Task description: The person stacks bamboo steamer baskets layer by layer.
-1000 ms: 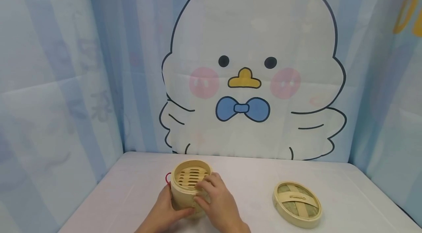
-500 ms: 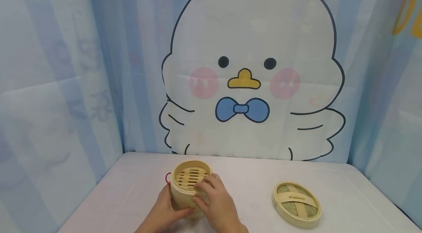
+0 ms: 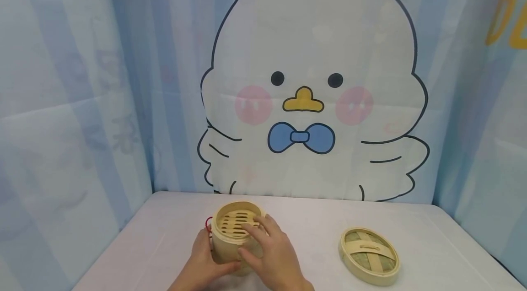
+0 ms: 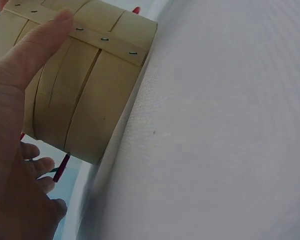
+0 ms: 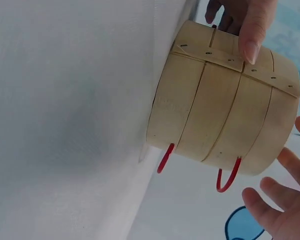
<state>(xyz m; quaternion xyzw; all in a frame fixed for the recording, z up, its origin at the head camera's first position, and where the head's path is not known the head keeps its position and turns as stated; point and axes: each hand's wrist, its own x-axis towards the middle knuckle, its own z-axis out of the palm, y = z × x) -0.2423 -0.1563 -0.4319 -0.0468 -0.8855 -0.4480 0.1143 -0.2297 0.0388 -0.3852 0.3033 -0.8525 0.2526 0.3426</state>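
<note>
A round bamboo steamer (image 3: 225,247) of stacked tiers stands on the table left of centre, its slatted top tier uncovered. My left hand (image 3: 199,261) grips its left side; in the left wrist view the thumb (image 4: 37,50) lies across the stapled seam, other fingers behind. Red loops show on the steamer (image 5: 217,107) in the right wrist view. There my right hand (image 5: 290,205) has its fingers spread close beside the upper tier. Seen from the head, that hand (image 3: 276,254) overlaps the right side of the rim, fingers loosely bent and holding nothing.
A woven bamboo lid (image 3: 369,256) with a strap handle lies to the right on the white-covered table (image 3: 313,222). Behind the table hangs a curtain (image 3: 304,172) with a cartoon bird; more curtain closes in both sides.
My right hand's fingers have spread and eased up from the steamer's rim. My left hand keeps its grip, and the steamer stays in place. The head view has shifted slightly.
</note>
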